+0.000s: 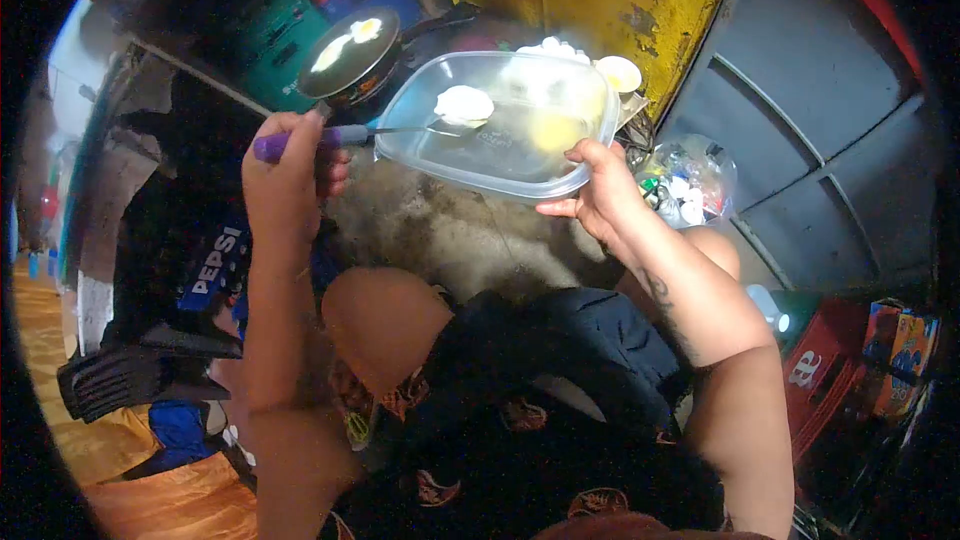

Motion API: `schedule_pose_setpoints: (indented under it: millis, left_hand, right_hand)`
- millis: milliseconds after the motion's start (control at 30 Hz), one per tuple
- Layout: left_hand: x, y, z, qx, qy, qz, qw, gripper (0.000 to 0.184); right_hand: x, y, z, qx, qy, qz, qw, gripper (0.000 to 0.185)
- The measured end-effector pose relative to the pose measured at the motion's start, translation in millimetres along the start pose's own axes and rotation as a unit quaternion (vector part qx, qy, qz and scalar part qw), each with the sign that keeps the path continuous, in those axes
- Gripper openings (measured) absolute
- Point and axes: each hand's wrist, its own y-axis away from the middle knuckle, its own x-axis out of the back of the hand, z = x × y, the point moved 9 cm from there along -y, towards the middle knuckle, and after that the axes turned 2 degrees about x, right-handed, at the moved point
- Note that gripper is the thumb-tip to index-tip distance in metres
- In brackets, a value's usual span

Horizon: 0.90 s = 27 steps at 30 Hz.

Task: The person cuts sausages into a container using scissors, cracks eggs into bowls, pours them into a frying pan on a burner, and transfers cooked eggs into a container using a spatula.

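Note:
My left hand (290, 162) is closed around the purple handle of a spatula (330, 136), whose thin metal shaft reaches right, over a clear plastic container (480, 182). A white fried egg (464, 105) sits at the spatula's far end, over the container's left part. Whether it touches the bottom I cannot tell. My right hand (600, 185) grips the container's near right rim, thumb on top and fingers below, holding it tilted. A blurred yellow and white patch (558, 128) shows in its right part. Beyond my left hand, a dark frying pan (340, 75) holds more egg with a yellow yolk.
Behind the pan stand stacked green, blue and red crates (275, 55). A clear bag of rubbish (690, 180) lies right of my right hand, near the grey metal panel (790, 130). A dark Pepsi crate (213, 268) is on the left, a red crate (825, 370) on the right.

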Motion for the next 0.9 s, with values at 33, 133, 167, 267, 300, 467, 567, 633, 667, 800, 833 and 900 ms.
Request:
schedule_pose_setpoints:
  millis: [33,133,167,267,300,467,567,633,667,800,833,900]
  left_hand:
    - [5,3,1,-0.007,0.003,0.001,1.0,0.016]
    - [26,18,9,-0.01,0.039,0.036,0.999,0.017]
    - [35,17,7,-0.015,0.066,0.026,0.997,0.017]
    - [55,21,13,-0.05,0.134,0.058,0.988,0.019]
    - [64,20,16,-0.075,0.148,0.066,0.984,0.019]
    - [97,-20,8,-0.164,0.185,0.108,0.963,0.018]
    - [108,-58,-15,-0.145,0.194,0.163,0.956,0.015]
    - [113,-81,-35,-0.137,0.182,0.192,0.955,0.013]
    - [115,-94,-47,-0.136,0.18,0.194,0.955,0.013]
    - [113,-119,-77,-0.116,0.147,0.231,0.955,0.013]
    - [110,-121,-81,-0.103,0.155,0.229,0.955,0.013]
    - [108,-131,-95,-0.111,0.168,0.225,0.953,0.014]
  right_hand:
    - [0,-2,0,-0.002,0.0,-0.008,1.0,0.053]
    - [3,-7,1,-0.005,0.001,-0.027,1.0,0.054]
    - [2,-6,0,-0.003,0.001,-0.03,1.0,0.054]
    - [-3,0,-2,0.0,0.001,-0.032,1.0,0.054]
    - [-1,-3,0,0.0,0.003,-0.037,0.999,0.053]
    - [7,-10,12,-0.029,0.0,-0.041,0.999,0.05]
    - [10,-10,13,-0.033,0.005,-0.044,0.998,0.047]
    - [11,-10,13,-0.035,0.015,-0.047,0.998,0.045]
    - [12,-10,12,-0.035,0.019,-0.049,0.998,0.045]
    - [17,-8,9,-0.035,0.024,-0.033,0.999,0.042]
    - [17,-7,9,-0.036,0.019,-0.04,0.998,0.042]
    - [18,-6,7,-0.035,0.013,-0.04,0.998,0.044]
